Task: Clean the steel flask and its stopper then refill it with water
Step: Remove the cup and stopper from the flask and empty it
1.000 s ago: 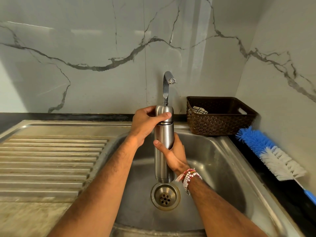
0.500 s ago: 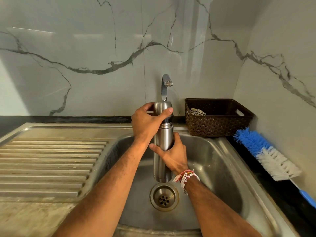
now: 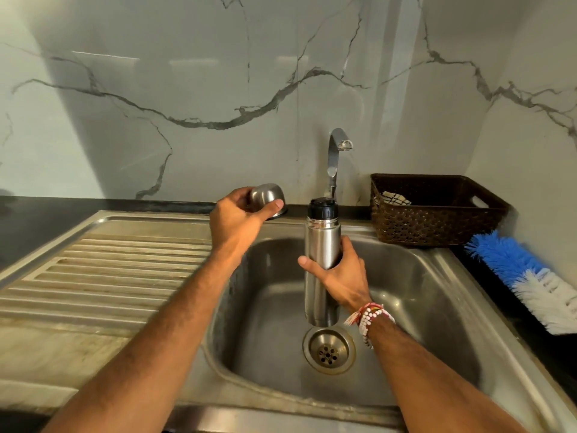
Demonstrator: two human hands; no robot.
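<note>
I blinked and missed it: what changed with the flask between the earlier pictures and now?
The left hand lifted the steel cap off the flask and carried it left, by the sink back rim, baring the black stopper. The right hand still grips the flask upright above the drain. The basket and brush stayed put.
</note>
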